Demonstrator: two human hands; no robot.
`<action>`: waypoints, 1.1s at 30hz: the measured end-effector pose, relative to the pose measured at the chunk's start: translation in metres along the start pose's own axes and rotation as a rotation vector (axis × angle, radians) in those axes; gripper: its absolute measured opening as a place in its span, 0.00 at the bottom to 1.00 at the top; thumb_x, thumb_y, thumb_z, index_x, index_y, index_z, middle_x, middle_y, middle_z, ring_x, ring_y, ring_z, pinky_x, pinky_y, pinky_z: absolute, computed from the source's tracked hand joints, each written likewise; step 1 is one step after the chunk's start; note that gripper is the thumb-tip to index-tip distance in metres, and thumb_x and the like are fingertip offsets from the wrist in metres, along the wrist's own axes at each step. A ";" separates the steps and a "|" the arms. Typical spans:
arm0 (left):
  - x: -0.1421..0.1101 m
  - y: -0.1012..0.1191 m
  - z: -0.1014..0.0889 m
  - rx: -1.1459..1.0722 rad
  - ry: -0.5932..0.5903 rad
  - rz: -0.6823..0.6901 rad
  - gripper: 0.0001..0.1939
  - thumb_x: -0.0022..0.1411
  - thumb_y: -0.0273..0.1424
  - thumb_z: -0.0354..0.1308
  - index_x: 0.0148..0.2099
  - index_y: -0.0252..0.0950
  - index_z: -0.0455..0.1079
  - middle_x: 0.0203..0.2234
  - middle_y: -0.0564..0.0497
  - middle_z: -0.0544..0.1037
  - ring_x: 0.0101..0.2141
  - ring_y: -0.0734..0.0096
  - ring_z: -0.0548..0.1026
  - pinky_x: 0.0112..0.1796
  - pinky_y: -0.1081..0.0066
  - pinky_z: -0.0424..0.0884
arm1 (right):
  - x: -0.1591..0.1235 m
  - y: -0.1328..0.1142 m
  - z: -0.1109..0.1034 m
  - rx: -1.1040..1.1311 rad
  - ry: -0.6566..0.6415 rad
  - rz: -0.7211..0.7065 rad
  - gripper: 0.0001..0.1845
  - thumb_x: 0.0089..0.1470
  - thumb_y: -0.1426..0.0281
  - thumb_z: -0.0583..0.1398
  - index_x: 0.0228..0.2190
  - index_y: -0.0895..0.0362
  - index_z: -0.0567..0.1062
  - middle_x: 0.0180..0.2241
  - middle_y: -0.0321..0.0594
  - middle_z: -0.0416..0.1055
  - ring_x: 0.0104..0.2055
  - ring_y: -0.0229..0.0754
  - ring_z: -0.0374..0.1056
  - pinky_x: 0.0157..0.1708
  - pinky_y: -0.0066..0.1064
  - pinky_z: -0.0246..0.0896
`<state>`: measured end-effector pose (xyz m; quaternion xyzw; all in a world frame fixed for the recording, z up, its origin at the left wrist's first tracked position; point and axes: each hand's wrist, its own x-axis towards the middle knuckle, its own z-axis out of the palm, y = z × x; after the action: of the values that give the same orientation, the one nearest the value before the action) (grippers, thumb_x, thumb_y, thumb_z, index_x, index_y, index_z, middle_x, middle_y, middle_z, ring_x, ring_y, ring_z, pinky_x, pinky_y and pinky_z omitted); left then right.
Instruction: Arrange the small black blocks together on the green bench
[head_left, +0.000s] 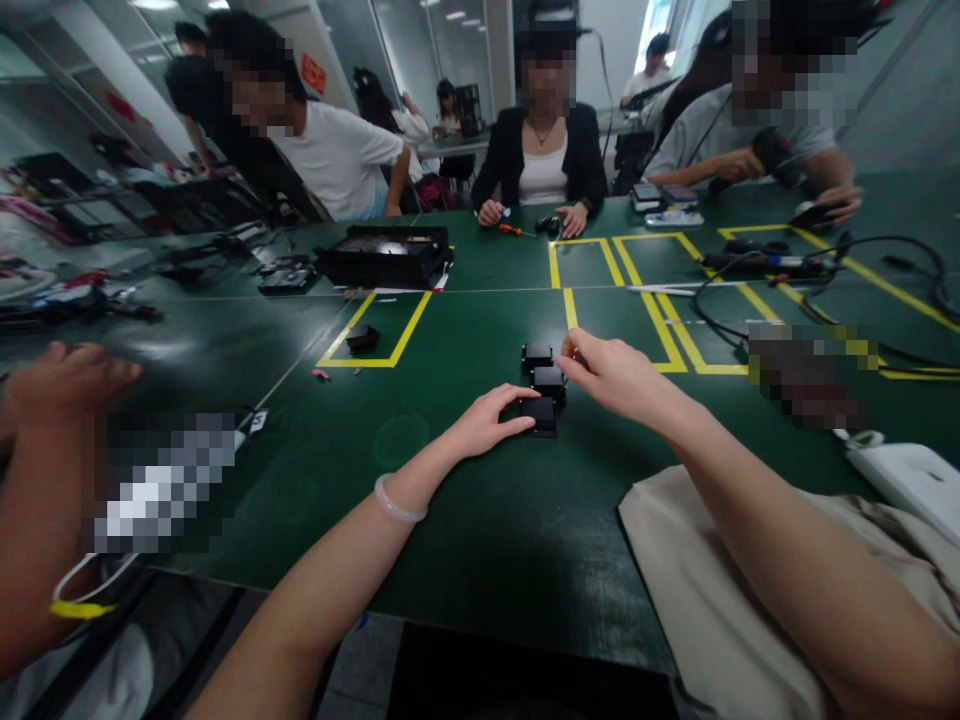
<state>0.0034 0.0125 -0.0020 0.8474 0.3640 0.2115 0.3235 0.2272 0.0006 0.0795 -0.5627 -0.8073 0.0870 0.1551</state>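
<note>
Three small black box-shaped blocks stand in a line on the green table. My left hand [491, 418], with a pale bangle at the wrist, has its thumb and fingers around the nearest black block [540, 415]. My right hand [600, 368] is closed in a pinch at the right of the middle black block [548, 379] and the far black block [537, 354]. Whatever its fingertips hold, if anything, is hidden. Small metallic bits show at the sides of the two farther blocks.
Another black part [363, 338] lies inside yellow tape at left, before a large black tray [386, 255]. At right are cables [750, 262], a white device [911, 480] and beige cloth [679, 560]. Opposite, a person's hands rest near an orange screwdriver [511, 230]. Another person's hand [71, 385] is at left.
</note>
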 end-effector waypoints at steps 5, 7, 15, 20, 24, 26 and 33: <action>0.000 0.001 0.000 -0.007 -0.002 0.006 0.20 0.64 0.40 0.54 0.57 0.43 0.64 0.47 0.48 0.70 0.47 0.61 0.69 0.46 0.64 0.66 | 0.000 0.001 -0.001 -0.040 0.004 0.008 0.12 0.61 0.61 0.46 0.37 0.52 0.66 0.27 0.39 0.71 0.28 0.42 0.64 0.24 0.30 0.44; 0.000 0.001 0.000 -0.007 0.001 0.005 0.20 0.64 0.40 0.54 0.57 0.43 0.64 0.47 0.48 0.70 0.47 0.61 0.69 0.46 0.64 0.66 | -0.001 0.001 -0.002 0.002 -0.008 -0.007 0.11 0.61 0.63 0.46 0.40 0.53 0.64 0.28 0.39 0.71 0.27 0.41 0.64 0.25 0.29 0.45; 0.000 0.000 0.000 -0.011 -0.003 0.008 0.20 0.65 0.40 0.53 0.57 0.42 0.64 0.46 0.48 0.70 0.46 0.62 0.69 0.45 0.65 0.66 | 0.000 0.000 -0.001 -0.070 0.012 0.038 0.13 0.61 0.59 0.47 0.36 0.52 0.66 0.28 0.39 0.71 0.29 0.43 0.64 0.24 0.30 0.43; 0.000 -0.001 0.002 -0.003 0.003 0.014 0.20 0.64 0.40 0.54 0.57 0.42 0.64 0.47 0.48 0.70 0.47 0.62 0.69 0.44 0.66 0.66 | -0.002 0.002 -0.001 -0.013 -0.023 -0.008 0.11 0.60 0.64 0.47 0.42 0.53 0.63 0.29 0.38 0.71 0.27 0.41 0.63 0.24 0.29 0.45; 0.000 -0.002 0.002 0.001 0.005 0.012 0.20 0.64 0.40 0.54 0.57 0.42 0.64 0.47 0.48 0.71 0.47 0.62 0.69 0.44 0.66 0.66 | -0.002 -0.001 0.000 -0.032 0.009 0.022 0.12 0.60 0.59 0.49 0.38 0.52 0.65 0.29 0.38 0.72 0.29 0.42 0.65 0.24 0.29 0.44; 0.000 -0.002 0.002 -0.003 0.004 0.009 0.20 0.64 0.40 0.54 0.57 0.42 0.64 0.47 0.48 0.70 0.47 0.62 0.69 0.44 0.66 0.66 | -0.001 -0.002 0.000 -0.068 0.018 0.032 0.13 0.61 0.59 0.48 0.36 0.53 0.66 0.28 0.39 0.71 0.29 0.42 0.65 0.24 0.30 0.43; 0.000 -0.003 0.002 -0.008 0.003 0.015 0.20 0.65 0.40 0.54 0.57 0.42 0.64 0.47 0.48 0.70 0.46 0.62 0.69 0.44 0.66 0.66 | -0.001 0.000 0.000 0.030 -0.007 -0.026 0.10 0.61 0.63 0.47 0.40 0.52 0.64 0.28 0.36 0.71 0.27 0.39 0.63 0.25 0.29 0.45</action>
<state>0.0031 0.0133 -0.0050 0.8486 0.3573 0.2164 0.3247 0.2278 -0.0006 0.0790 -0.5493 -0.8138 0.0989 0.1617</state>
